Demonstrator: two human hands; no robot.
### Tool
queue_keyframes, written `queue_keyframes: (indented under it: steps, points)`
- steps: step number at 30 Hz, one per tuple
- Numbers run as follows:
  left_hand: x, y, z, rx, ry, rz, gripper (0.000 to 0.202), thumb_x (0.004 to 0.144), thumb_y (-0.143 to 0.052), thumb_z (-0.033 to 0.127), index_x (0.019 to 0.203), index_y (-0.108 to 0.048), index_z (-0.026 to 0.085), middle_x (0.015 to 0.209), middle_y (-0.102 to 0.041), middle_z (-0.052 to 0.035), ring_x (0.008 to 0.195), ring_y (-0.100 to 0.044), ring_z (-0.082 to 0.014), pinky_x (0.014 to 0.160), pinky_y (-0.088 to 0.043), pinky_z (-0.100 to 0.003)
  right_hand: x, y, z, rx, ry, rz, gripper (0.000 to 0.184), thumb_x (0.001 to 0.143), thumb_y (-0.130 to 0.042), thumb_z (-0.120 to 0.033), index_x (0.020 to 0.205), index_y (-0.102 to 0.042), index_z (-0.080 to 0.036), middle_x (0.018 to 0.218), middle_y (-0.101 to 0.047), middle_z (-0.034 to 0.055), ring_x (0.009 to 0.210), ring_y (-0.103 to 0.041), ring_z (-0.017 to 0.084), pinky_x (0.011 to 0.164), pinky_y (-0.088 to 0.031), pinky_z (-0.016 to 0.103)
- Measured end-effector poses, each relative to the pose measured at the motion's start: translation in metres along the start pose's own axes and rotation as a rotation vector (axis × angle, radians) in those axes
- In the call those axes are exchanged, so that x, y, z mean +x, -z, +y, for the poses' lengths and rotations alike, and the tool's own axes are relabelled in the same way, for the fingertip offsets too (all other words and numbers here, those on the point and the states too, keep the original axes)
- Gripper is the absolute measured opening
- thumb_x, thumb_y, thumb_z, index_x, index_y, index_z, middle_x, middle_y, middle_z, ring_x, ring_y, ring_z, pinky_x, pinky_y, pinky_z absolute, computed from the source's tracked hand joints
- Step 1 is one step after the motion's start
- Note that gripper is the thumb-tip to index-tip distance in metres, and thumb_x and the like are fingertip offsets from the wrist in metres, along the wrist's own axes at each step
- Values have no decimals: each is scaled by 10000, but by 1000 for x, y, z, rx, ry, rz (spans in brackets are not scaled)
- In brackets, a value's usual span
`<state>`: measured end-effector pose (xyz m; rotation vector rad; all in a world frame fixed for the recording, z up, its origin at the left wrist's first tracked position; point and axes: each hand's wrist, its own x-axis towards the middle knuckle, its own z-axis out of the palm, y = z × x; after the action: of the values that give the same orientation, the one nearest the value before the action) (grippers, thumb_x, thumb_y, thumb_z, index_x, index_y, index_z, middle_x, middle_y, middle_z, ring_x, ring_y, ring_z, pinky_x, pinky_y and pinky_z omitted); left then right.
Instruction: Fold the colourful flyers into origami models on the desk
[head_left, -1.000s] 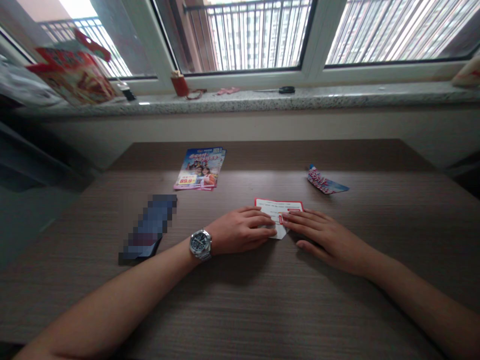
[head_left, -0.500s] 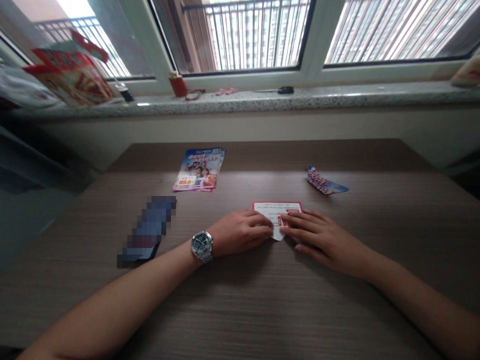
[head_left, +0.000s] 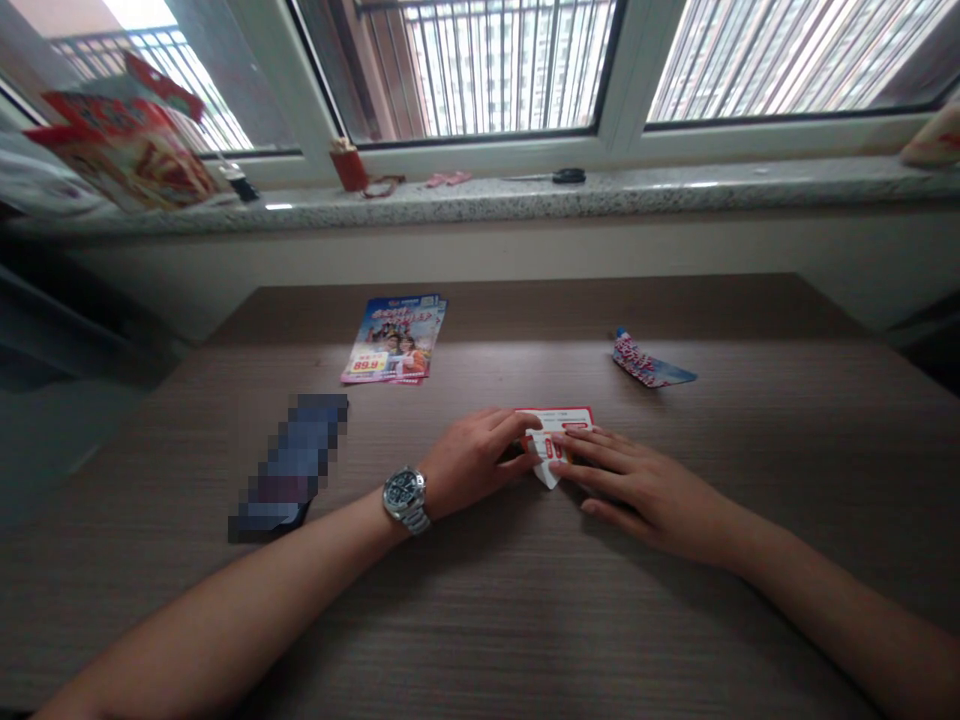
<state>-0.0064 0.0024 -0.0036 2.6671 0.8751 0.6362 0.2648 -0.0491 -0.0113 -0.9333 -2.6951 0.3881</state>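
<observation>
A leaflet (head_left: 546, 450), white with a red border and red print boxes, lies partly folded on the table between my hands. Its near end tapers to a point. My left hand (head_left: 480, 455), with a metal watch (head_left: 406, 496) on the wrist, curls its thumb and fingers on the leaflet's left edge. From the right, my right hand (head_left: 649, 490) lays its stretched fingertips flat on the folded part, the thumb held apart. Both hands cover portions of the paper.
Colourful flyers (head_left: 396, 340) are stacked at the back left of the wooden table (head_left: 480, 620). A pixelated phone-like object (head_left: 292, 465) lies left of my arm. A folded blue-and-red paper (head_left: 649, 365) rests at the back right. Scissors (head_left: 566, 177) lie on the stone sill (head_left: 637, 196).
The left thumb and index finger have spread apart at the leaflet's edge. More of the leaflet's left side is folded in, and both hands have shifted slightly. The view has moved a little.
</observation>
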Motion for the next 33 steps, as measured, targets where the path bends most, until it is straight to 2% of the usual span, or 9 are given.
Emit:
queue_keyframes:
  steps: [4,8,16,21,26,30,33]
  points:
    - [0,-2,0,-16,72,19,273,925,-652,341,1141,-564,198,1034,-703,-62,884,-654,-194,800,-512,-326,-1,-1,0,-29,2,-19,525,1001,-509,-312,1515,-407,-293,1607,-348,63,1473,-322,261,1188,-318,530]
    - [1,-4,0,-68,123,23,270,904,-683,312,1129,-578,206,1041,-693,-54,872,-645,-182,787,-504,-309,0,-1,-1,-21,4,-5,528,987,-534,-315,1504,-429,-297,1599,-361,67,1469,-327,281,1171,-344,537]
    - [3,-4,-1,-61,115,10,247,928,-649,348,1117,-588,202,944,-661,-36,785,-602,-160,750,-459,-295,1,0,-4,10,30,-8,467,979,-549,-305,1444,-515,-305,1602,-355,62,1473,-320,278,1175,-332,535]
    - [4,-2,-3,-27,105,-9,217,924,-652,371,1018,-583,189,872,-642,-19,768,-577,-161,737,-427,-295,1,-1,-3,-3,30,-18,461,981,-543,-304,1442,-518,-294,1605,-350,66,1480,-302,285,1177,-328,543]
    - [4,2,-1,-40,28,-32,176,959,-593,337,883,-581,178,896,-614,-36,804,-560,-162,734,-423,-280,1,-1,-3,21,19,-11,454,976,-554,-303,1430,-532,-302,1597,-370,65,1462,-344,282,1179,-331,529]
    - [3,3,1,-136,40,-32,65,944,-575,234,933,-563,171,929,-595,-45,830,-567,-158,748,-453,-263,1,0,-4,13,12,-24,454,979,-548,-316,1433,-528,-307,1602,-361,61,1469,-330,286,1176,-334,533]
    - [3,2,1,-174,54,-52,63,933,-588,213,975,-567,170,986,-591,-51,848,-576,-156,769,-469,-262,1,0,-4,-3,18,-31,462,979,-548,-325,1440,-521,-302,1605,-356,66,1473,-319,290,1177,-328,537]
